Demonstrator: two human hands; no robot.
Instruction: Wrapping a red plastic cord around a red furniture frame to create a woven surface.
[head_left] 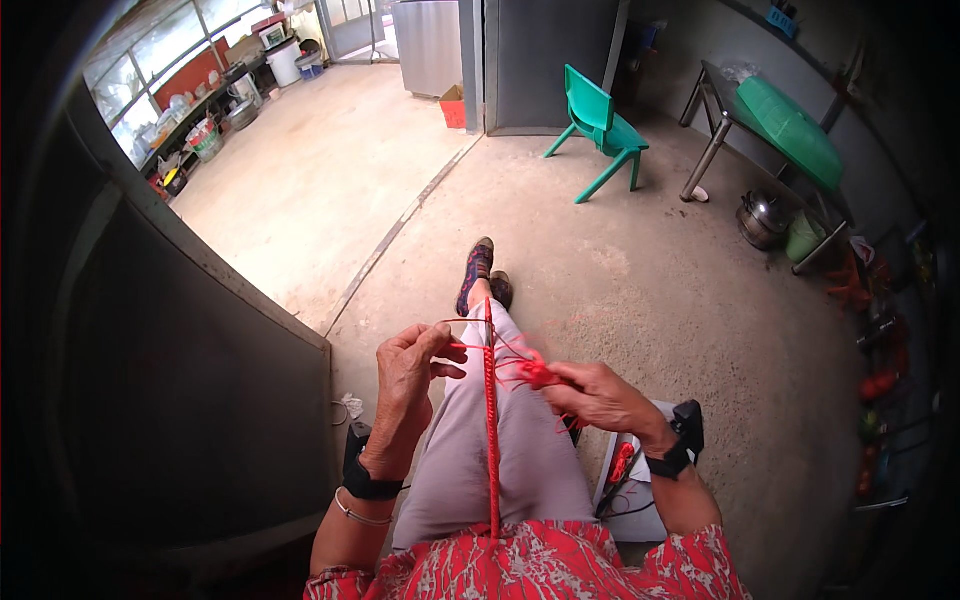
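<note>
A red braided cord (491,420) runs straight up the middle of my lap, from my shirt hem toward my crossed feet. On its left, my left hand (408,372) pinches thin strands, one dark and one red, that lead to the upper part of the braid. Opposite it, my right hand (600,402) is closed on a loose red cord bundle (535,371), somewhat blurred. Loose strands stretch between this bundle and the braid. My right fingertips are partly hidden behind the bundle.
Beside my right thigh is a pale tray (640,520) with more red cord. Ahead stands a green chair (603,125); a metal-legged table (715,125) carries a green tub (790,130), with a pot (763,218) below. A dark panel (200,370) rises at left.
</note>
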